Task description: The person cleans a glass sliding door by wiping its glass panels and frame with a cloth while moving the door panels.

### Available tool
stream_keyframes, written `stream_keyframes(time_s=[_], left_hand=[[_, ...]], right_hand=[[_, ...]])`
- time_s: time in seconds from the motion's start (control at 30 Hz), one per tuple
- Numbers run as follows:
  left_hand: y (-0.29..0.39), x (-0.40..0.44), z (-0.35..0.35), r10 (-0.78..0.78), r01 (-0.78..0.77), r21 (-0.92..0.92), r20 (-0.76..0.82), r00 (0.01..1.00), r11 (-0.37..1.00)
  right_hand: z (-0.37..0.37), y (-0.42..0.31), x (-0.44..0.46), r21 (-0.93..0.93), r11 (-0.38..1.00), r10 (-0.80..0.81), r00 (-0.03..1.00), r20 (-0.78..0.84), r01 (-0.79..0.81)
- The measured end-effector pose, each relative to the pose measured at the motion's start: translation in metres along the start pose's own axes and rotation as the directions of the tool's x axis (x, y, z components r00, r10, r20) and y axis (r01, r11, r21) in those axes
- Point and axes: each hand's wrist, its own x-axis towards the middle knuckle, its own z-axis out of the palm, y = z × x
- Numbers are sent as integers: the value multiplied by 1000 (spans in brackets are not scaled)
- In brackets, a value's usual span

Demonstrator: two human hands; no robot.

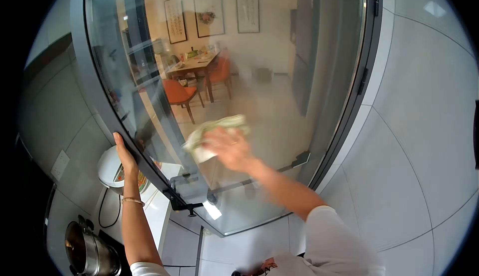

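Note:
A glass door (269, 101) in a dark frame fills the middle of the head view. My right hand (228, 148) presses a pale green and white cloth (229, 122) flat on the glass, a little blurred by motion. At the door's left edge, my left hand (124, 153) holds the dark door frame (107, 94), its thumb on the near side and the other fingers hidden behind. Below that hand, a black handle (174, 199) is fixed to the frame.
Behind my left arm, a white appliance (109, 168) stands on a white counter (158, 216). A metal pot (95, 256) is at the lower left. A tiled wall (399, 141) rises at the right. Through the glass show a dining table (197, 65) and orange chairs (178, 91).

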Motion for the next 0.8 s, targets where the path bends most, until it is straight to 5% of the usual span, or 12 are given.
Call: stream_keyframes(time_s=[0.1, 0.13, 0.23, 0.27, 0.33, 0.47, 0.63, 0.7, 0.73, 0.8], left_hand=[[-8, 6, -10, -36, 37, -6, 46, 998, 999], [2, -2, 6, 40, -40, -2, -50, 998, 999], [4, -7, 9, 12, -10, -50, 30, 999, 999], [-2, -1, 0, 4, -4, 1, 69, 998, 1000], [-12, 4, -4, -10, 10, 15, 39, 999, 1000], [-7, -2, 0, -14, 15, 59, -13, 1000, 998], [-6, -4, 0, -52, 56, -28, 119, 992, 998], [-19, 9, -3, 68, -73, 57, 75, 995, 996], [-18, 5, -5, -26, 24, 15, 126, 992, 1000], [-23, 10, -5, 37, -45, 71, 120, 992, 996]], right_hand=[[-38, 80, -34, -136, 981, 121, 987, -107, -135], [-69, 100, -33, -222, 930, 284, 956, -69, -293], [-117, 194, -66, -294, 821, 381, 854, -355, -489], [-131, 221, -70, -94, 834, 446, 765, -465, -544], [-153, 250, -55, 166, 606, 720, 448, -530, -778], [-144, 253, -21, 8, 588, 693, 499, -521, -809], [-98, 171, 41, -153, 702, 566, 675, -474, -696], [-82, 134, 73, -141, 726, 559, 697, -450, -673], [-74, 117, 89, -153, 734, 556, 715, -423, -661], [-58, 81, 117, -158, 750, 548, 738, -393, -642]])
